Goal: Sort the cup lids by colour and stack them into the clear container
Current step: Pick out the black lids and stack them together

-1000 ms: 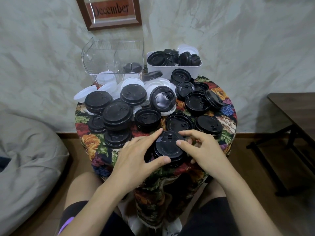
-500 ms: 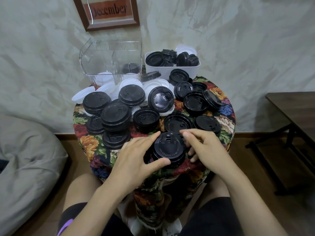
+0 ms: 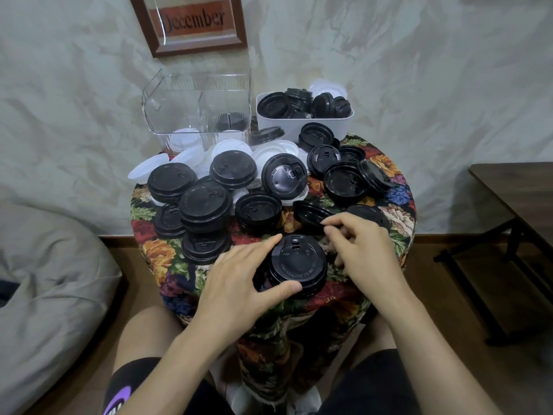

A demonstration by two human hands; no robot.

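Observation:
A short stack of black lids (image 3: 297, 265) stands near the front edge of the floral-covered round table (image 3: 395, 223). My left hand (image 3: 239, 283) holds that stack, index finger along its far-left rim and thumb on its near rim. My right hand (image 3: 362, 247) pinches the near rim of a tilted black lid (image 3: 311, 215) just behind the stack. Several more black lids and stacks cover the table, with white lids (image 3: 275, 151) behind them. At the back left stands the clear container (image 3: 197, 106), holding white lids and a few black ones.
A white bin (image 3: 305, 121) with black lids and a clear one sits at the back right against the wall. A grey beanbag (image 3: 45, 295) lies on the left and a dark wooden table (image 3: 514, 193) on the right. My knees are under the table's front.
My right hand left the stack's right side, moved up and pinched the lid behind it, tilting its near edge upward. My left hand stayed on the stack.

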